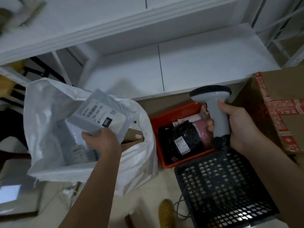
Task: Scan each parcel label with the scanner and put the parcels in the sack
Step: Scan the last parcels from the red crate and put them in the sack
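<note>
The flat grey plastic mailer parcel [97, 112] is gripped by the left hand [100, 139] above the open white plastic sack [42, 112]; it should be lowered well inside before release; the grey handheld scanner [213, 109] is grasped by the right hand [236, 124].

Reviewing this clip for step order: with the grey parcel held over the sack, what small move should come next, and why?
Probably let the left hand lower and release the grey parcel into the sack: it hangs over the open mouth, while the right hand holds the scanner upright, off to the side, not aimed at its label.

"060" on grey parcel [98, 115] label
</note>
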Tool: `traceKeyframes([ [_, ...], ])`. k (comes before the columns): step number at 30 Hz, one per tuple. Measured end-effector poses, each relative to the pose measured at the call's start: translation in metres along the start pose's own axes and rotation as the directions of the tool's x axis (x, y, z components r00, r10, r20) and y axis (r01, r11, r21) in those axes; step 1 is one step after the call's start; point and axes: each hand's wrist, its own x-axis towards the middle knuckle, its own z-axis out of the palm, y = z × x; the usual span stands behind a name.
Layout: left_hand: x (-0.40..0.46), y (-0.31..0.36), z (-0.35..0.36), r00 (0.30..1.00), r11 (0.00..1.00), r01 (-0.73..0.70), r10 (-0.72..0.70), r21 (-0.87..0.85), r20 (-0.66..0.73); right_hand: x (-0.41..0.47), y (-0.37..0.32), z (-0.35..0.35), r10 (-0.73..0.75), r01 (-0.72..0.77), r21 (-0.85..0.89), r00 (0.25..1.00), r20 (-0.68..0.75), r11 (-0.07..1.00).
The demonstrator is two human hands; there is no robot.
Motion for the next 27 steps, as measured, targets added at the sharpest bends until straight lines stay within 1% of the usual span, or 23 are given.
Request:
traceKeyframes([
  [2, 0.020, -0.006, -0.008, 0.998, 0.997, 0.068, -0.067, 0.046, -0.021, 0.009, 0.005, 0.005, 0.018, -0.018, -0.024, 1.000, 0.006, 1.000],
  [3, 0.027, -0.009, -0.010, 0.994, 0.990, 0.103, -0.100, 0.096, -0.032, 0.014, 0.008, 0.007, 0.023, -0.023, -0.033, 1.000, 0.000, 0.999],
  [4, 0.029, -0.009, -0.011, 0.991, 0.972, 0.124, -0.114, 0.197, -0.065, 0.018, 0.010, 0.007, 0.025, -0.026, -0.037, 1.000, -0.009, 0.999],
  [5, 0.027, -0.008, -0.011, 0.990, 0.938, 0.124, -0.096, 0.324, -0.103, 0.021, 0.011, 0.006, 0.025, -0.026, -0.039, 0.999, -0.022, 0.999],
  [6, 0.021, -0.007, -0.010, 0.993, 0.912, 0.072, -0.029, 0.403, -0.111, 0.024, 0.012, 0.005, 0.024, -0.026, -0.045, 0.999, -0.039, 0.999],
  [7, 0.012, -0.007, -0.009, 0.993, 0.907, -0.055, 0.094, 0.418, -0.073, 0.026, 0.012, 0.002, 0.024, -0.027, -0.049, 0.998, -0.062, 0.998],
  [8, 0.003, -0.008, -0.005, 0.967, 0.897, -0.240, 0.256, 0.372, 0.007, 0.027, 0.012, -0.003, 0.024, -0.029, -0.047, 0.996, -0.089, 0.998],
  [9, -0.011, -0.010, -0.001, 0.900, 0.846, -0.434, 0.425, 0.311, 0.098, 0.028, 0.011, -0.008, 0.026, -0.031, -0.044, 0.992, -0.121, 0.999],
  [10, -0.023, -0.016, 0.005, 0.808, 0.770, -0.589, 0.558, 0.245, 0.188, 0.029, 0.010, -0.014, 0.026, -0.034, -0.048, 0.988, -0.151, 0.998],
  [11, -0.038, -0.021, 0.012, 0.709, 0.694, -0.700, 0.648, 0.170, 0.277, 0.030, 0.010, -0.020, 0.030, -0.041, -0.059, 0.983, -0.179, 0.997],
  [12, -0.054, -0.024, 0.019, 0.630, 0.650, -0.755, 0.684, 0.086, 0.368, 0.031, 0.009, -0.026, 0.039, -0.055, -0.069, 0.978, -0.205, 0.996],
  [13, -0.069, -0.028, 0.028, 0.567, 0.629, -0.777, 0.689, 0.015, 0.451, 0.032, 0.009, -0.032, 0.050, -0.070, -0.081, 0.972, -0.228, 0.994],
  [14, -0.082, -0.036, 0.037, 0.508, 0.615, -0.788, 0.678, -0.032, 0.531, 0.035, 0.009, -0.039, 0.053, -0.080, -0.100, 0.967, -0.249, 0.992],
  [15, -0.093, -0.048, 0.046, 0.460, 0.607, -0.793, 0.646, -0.045, 0.609, 0.038, 0.012, -0.047, 0.046, -0.083, -0.127, 0.962, -0.269, 0.988],
  [16, -0.102, -0.067, 0.055, 0.425, 0.598, -0.801, 0.601, -0.028, 0.677, 0.042, 0.015, -0.056, 0.034, -0.080, -0.152, 0.958, -0.286, 0.985],
  [17, -0.107, -0.088, 0.063, 0.415, 0.599, -0.801, 0.540, 0.012, 0.733, 0.047, 0.019, -0.064, 0.022, -0.074, -0.165, 0.956, -0.294, 0.984],
  [18, -0.111, -0.109, 0.071, 0.430, 0.620, -0.782, 0.464, 0.062, 0.774, 0.053, 0.025, -0.073, 0.016, -0.067, -0.163, 0.955, -0.296, 0.984],
  [20, -0.115, -0.154, 0.089, 0.486, 0.671, -0.720, 0.301, 0.180, 0.820, 0.068, 0.039, -0.092, 0.019, -0.063, -0.136, 0.951, -0.308, 0.989],
  [23, -0.109, -0.221, 0.116, 0.548, 0.664, -0.643, 0.050, 0.382, 0.835, 0.096, 0.063, -0.120, 0.011, -0.056, -0.126, 0.943, -0.331, 0.991],
  [25, -0.095, -0.270, 0.139, 0.579, 0.643, -0.574, -0.118, 0.507, 0.806, 0.122, 0.085, -0.137, 0.000, -0.051, -0.146, 0.945, -0.328, 0.988],
  [27, -0.080, -0.322, 0.162, 0.590, 0.610, -0.516, -0.258, 0.602, 0.765, 0.156, 0.112, -0.154, -0.004, -0.052, -0.167, 0.947, -0.322, 0.985],
])
